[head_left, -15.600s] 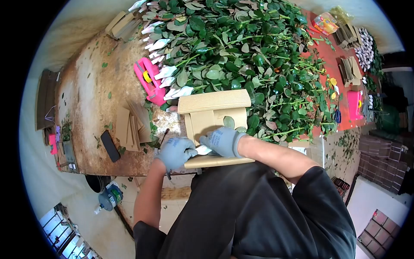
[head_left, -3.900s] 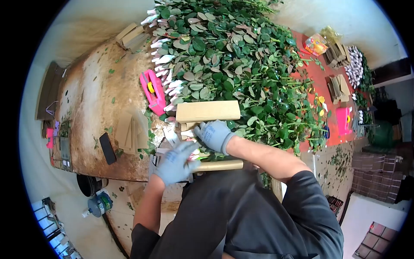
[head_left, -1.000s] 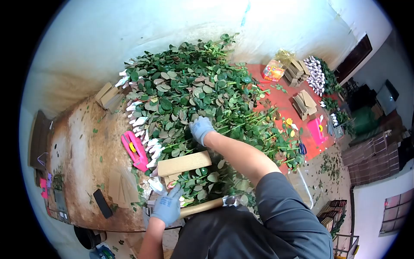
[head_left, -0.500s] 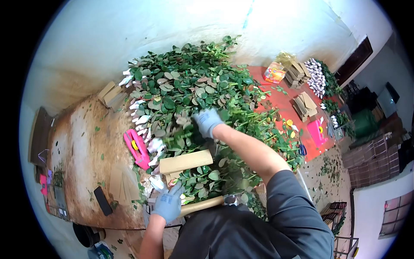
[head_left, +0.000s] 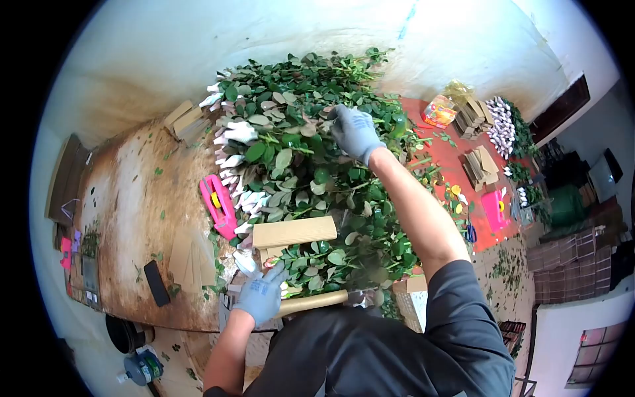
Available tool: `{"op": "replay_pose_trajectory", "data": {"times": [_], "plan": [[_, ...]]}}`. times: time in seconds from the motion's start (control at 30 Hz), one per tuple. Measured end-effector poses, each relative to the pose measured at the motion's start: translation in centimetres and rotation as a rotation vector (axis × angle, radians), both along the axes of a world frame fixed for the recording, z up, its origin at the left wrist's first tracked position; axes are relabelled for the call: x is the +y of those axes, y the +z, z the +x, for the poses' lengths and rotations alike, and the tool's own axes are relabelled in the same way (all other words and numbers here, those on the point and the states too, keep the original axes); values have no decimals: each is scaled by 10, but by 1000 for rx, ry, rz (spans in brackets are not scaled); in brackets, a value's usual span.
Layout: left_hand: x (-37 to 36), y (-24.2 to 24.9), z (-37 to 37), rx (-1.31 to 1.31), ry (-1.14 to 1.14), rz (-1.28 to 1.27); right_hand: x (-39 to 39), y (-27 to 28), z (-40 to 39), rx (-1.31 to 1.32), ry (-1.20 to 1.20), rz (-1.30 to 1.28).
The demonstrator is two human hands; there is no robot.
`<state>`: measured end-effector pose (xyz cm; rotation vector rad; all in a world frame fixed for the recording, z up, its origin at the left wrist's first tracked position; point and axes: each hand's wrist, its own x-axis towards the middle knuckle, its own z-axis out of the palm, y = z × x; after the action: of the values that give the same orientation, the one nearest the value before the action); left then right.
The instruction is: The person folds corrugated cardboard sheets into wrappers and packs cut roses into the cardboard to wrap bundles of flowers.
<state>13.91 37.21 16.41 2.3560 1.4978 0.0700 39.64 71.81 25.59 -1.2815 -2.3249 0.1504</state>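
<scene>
My right hand (head_left: 357, 134), in a grey glove, reaches over the leafy pile with its fingers curled round a rose stem. That rose's white-wrapped head (head_left: 241, 132) points left, above the other stems; the grip itself is partly hidden by leaves. A big heap of roses (head_left: 311, 99) lies beneath, with wrapped heads along its left side. My left hand (head_left: 259, 296), also gloved, is low at the near edge, fingers stretched out beside a white wrapped head (head_left: 246, 263) and a leafy bunch (head_left: 317, 264). Folded corrugated cardboard (head_left: 294, 232) lies across the stems just beyond it.
A pink tape dispenser (head_left: 219, 206) sits left of the heap, near a phone (head_left: 157, 283) and cardboard pieces (head_left: 190, 258). On the red surface (head_left: 450, 159) to the right are cardboard stacks (head_left: 481, 168), another pink dispenser (head_left: 495, 209) and blue-handled scissors (head_left: 471, 232). A cardboard roll (head_left: 311, 303) borders my body.
My right hand has moved away from my body, across the heap, carrying the rose with it. My left hand stays at almost the same place. The view has shifted slightly.
</scene>
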Motion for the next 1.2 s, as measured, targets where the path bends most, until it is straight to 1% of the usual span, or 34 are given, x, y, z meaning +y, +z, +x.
{"op": "replay_pose_trajectory", "data": {"times": [0.03,0.1,0.17,0.23,0.33,0.43,0.5,0.57,0.6,0.7,0.77,0.83,0.87,0.9,0.93,0.97,1.0,1.03,1.07,1.13,1.17,1.2], "plan": [[-3,-2,1,1,6,-10,1,-7,-2,-147,-36,-119],[1,-4,-3,-21,-40,39,-4,-24,-3,-505,-93,-160],[4,-5,-2,-2,-23,35,-11,-37,-2,-426,-145,-92],[-1,-6,0,-22,32,-13,-14,-48,0,-364,-161,-131],[-3,-9,-1,-37,31,-8,-11,-67,5,-345,-144,-185],[1,-6,0,-35,12,19,-13,-75,2,-353,-198,-125],[2,0,0,-19,-13,36,-10,-84,-1,-326,-171,-140],[3,5,3,-22,40,-48,-4,-99,-7,-314,-141,-176],[3,1,1,-41,12,7,-7,-103,-12,-343,-140,-215],[5,1,2,-23,-3,-4,-19,-110,-26,-468,-136,-307],[6,3,2,-38,-5,-4,-15,-113,-31,-542,-129,-279],[3,4,2,-47,20,-3,-10,-111,-32,-539,-149,-140],[1,4,2,-47,27,-11,-10,-102,-30,-468,-172,-11],[3,4,2,-42,18,-11,-5,-85,-27,-485,-189,63],[3,4,3,-38,13,-13,0,-74,-21,-404,-228,289],[3,3,2,-59,3,15,3,-54,-15,-308,-226,460],[2,3,2,-62,13,-14,0,-21,-10,-193,-162,429],[3,2,1,-65,21,-40,-3,0,-4,-144,-139,584],[3,2,1,-66,34,-49,-7,19,2,-103,-90,652],[3,-1,0,-20,-4,-23,-34,49,13,-125,-41,678],[2,-3,0,-32,-2,-6,-51,57,19,-100,26,638],[2,-3,0,-42,1,-7,-74,64,25,-110,75,528]]}}
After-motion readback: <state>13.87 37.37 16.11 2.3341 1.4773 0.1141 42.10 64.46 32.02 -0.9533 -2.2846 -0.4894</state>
